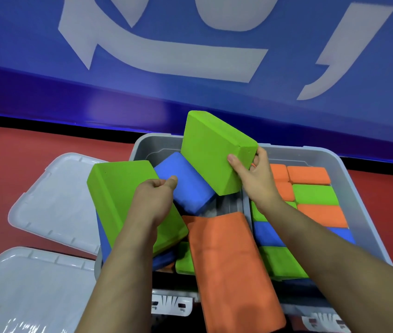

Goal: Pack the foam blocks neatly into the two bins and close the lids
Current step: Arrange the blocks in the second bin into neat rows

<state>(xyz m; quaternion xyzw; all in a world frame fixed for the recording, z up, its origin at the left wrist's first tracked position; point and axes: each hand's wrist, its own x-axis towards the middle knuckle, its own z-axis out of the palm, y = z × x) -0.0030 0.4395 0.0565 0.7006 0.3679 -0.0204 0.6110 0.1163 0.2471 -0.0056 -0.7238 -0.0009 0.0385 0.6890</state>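
Two grey bins stand side by side on the red floor. The left bin (142,145) holds a loose jumble of blocks: a blue block (188,183), a big green block (118,193) tilted on its left wall and a long orange block (229,260) leaning over its front edge. My right hand (253,176) grips a second green block (212,150), raised and tilted above this bin. My left hand (157,191) rests on the tilted green block with its fingertips against the blue one. The right bin (349,179) is packed with neat rows of orange, green and blue blocks.
Two grey lids lie on the floor to the left, one (56,200) beside the left bin and one (32,292) nearer me. A blue wall with large white lettering (166,58) rises just behind the bins.
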